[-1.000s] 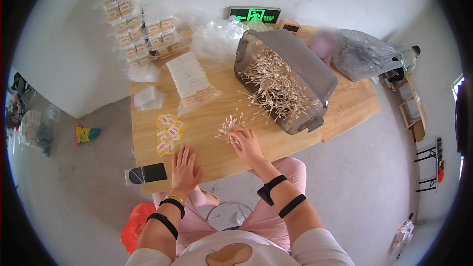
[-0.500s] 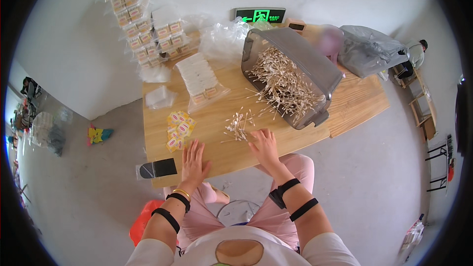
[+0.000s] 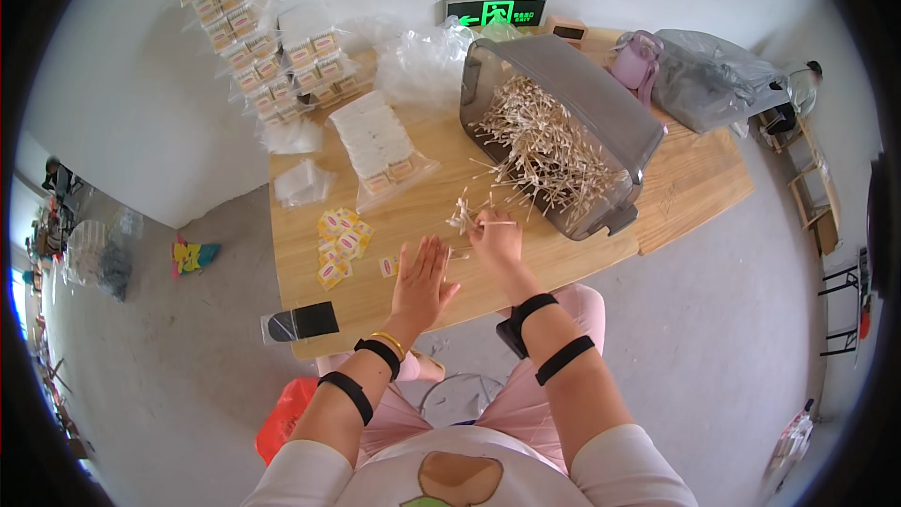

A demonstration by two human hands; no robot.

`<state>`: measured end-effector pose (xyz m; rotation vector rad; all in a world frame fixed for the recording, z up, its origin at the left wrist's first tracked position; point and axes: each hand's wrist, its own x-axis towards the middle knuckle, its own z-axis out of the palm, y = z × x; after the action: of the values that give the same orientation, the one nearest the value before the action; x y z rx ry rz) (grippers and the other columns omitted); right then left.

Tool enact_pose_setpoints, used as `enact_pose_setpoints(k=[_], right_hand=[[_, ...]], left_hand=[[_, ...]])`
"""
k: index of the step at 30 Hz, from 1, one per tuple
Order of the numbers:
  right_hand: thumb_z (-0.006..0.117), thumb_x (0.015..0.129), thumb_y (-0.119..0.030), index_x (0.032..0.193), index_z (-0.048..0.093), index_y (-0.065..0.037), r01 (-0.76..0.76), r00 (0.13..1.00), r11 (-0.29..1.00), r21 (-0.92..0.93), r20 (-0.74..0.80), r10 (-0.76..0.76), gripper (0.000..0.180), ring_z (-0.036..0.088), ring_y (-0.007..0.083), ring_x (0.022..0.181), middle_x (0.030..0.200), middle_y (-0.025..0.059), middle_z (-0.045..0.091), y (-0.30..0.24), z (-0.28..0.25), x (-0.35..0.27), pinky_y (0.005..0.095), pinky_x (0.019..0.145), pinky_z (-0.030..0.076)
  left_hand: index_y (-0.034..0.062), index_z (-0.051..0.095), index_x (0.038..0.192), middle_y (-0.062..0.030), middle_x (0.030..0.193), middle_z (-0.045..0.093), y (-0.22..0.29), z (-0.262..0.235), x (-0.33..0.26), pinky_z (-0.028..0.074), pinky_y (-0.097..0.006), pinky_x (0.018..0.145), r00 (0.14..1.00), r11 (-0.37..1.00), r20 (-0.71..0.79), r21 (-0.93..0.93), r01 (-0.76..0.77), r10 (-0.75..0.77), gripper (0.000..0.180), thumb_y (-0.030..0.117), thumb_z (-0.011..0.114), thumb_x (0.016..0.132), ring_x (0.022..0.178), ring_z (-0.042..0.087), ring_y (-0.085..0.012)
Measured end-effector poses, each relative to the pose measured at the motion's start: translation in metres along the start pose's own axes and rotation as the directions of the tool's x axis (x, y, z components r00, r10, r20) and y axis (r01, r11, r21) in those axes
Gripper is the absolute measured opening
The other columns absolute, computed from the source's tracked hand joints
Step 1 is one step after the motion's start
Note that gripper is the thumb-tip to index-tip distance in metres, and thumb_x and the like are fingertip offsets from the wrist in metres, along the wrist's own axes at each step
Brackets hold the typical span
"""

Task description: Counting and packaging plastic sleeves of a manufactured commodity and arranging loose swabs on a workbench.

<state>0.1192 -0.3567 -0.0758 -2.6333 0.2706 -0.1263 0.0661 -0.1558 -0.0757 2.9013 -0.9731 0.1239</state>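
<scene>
My right hand is closed around a small bunch of cotton swabs at the middle of the wooden table. My left hand lies open beside it, fingers stretched out together, palm toward the table. A stray swab shows between the two hands. By the left fingertips lies a single small yellow-and-white card; more such cards overlap in a loose pile further left. Beyond my right hand, a grey plastic bin lies on its side, with a heap of swabs spilling toward its rim.
Clear bags of packed swabs lie behind the cards, and a tall stack of packs leans by the wall. A black phone-like object sits at the left front edge. Behind the bin stand a pink bottle and a grey plastic bag.
My left hand has slid right and forward, and a single card now shows beside it. My right hand has moved forward and closed on swabs from the loose small pile.
</scene>
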Motion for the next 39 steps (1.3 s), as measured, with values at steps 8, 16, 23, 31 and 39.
enact_pose_setpoints(k=[8, 16, 23, 31, 39], right_hand=[[0.078, 0.08, -0.016, 0.1, 0.064, -0.01, 0.064, 0.987, 0.998, 0.022, -0.148, -0.06, 0.025, 0.055, 0.033, 0.106, 0.105, 0.0097, 0.058, 0.029, -0.022, 0.027, 0.0445, 0.091, 0.047], [0.078, 0.077, -0.011, 0.102, 0.063, -0.012, 0.089, 0.996, 0.938, 0.334, -0.034, -0.082, 0.03, 0.054, 0.0362, 0.109, 0.112, 0.0127, 0.058, 0.041, -0.06, -0.002, 0.045, 0.093, 0.047], [0.075, 0.074, -0.007, 0.091, 0.065, -0.01, 0.135, 0.987, 0.991, -0.024, -0.085, -0.136, 0.019, 0.057, 0.0351, 0.1, 0.099, 0.0111, 0.06, 0.081, -0.083, -0.086, 0.0443, 0.088, 0.049], [0.075, 0.077, -0.012, 0.085, 0.068, -0.008, 0.044, 0.999, 0.996, 0.081, -0.019, -0.043, 0.011, 0.058, 0.0353, 0.103, 0.1, 0.013, 0.063, 0.077, -0.044, -0.056, 0.0441, 0.088, 0.05], [0.075, 0.079, -0.012, 0.09, 0.069, -0.008, 0.017, 0.998, 0.971, 0.236, -0.066, -0.001, 0.014, 0.059, 0.0358, 0.101, 0.096, 0.0135, 0.065, 0.022, -0.017, -0.039, 0.0447, 0.087, 0.049]], left_hand=[[0.0011, 0.025, 0.156, -0.0132, 0.163, 0.027, -0.003, -0.004, -0.03, 0.005, -0.06, 0.123, 0.996, 0.998, 0.067, -0.037, 0.057, -0.054, 0.084, 0.056, 0.048, 0.097, 0.154, 0.017, -0.0287], [0.0012, 0.031, 0.15, -0.013, 0.151, 0.038, -0.005, -0.027, -0.008, 0.008, -0.06, 0.123, 0.969, 0.961, -0.043, -0.147, 0.234, -0.242, 0.087, 0.052, 0.065, 0.089, 0.147, 0.028, -0.0314], [0.0112, 0.06, 0.107, -0.0076, 0.117, 0.053, -0.013, -0.039, -0.038, 0.021, -0.056, 0.117, 0.939, 0.913, -0.075, -0.273, 0.303, -0.335, 0.044, 0.034, 0.082, 0.076, 0.121, 0.047, -0.0288], [0.0139, 0.067, 0.084, -0.0034, 0.1, 0.058, -0.008, -0.027, -0.027, 0.031, -0.048, 0.105, 0.972, 0.956, -0.187, -0.28, 0.084, -0.141, 0.015, 0.018, 0.079, 0.076, 0.108, 0.051, -0.0275], [0.0143, 0.065, 0.114, -0.0047, 0.116, 0.058, -0.014, -0.042, 0.013, 0.029, -0.051, 0.115, 0.988, 0.962, -0.138, -0.271, 0.031, -0.071, 0.044, 0.022, 0.082, 0.074, 0.12, 0.05, -0.0254]])
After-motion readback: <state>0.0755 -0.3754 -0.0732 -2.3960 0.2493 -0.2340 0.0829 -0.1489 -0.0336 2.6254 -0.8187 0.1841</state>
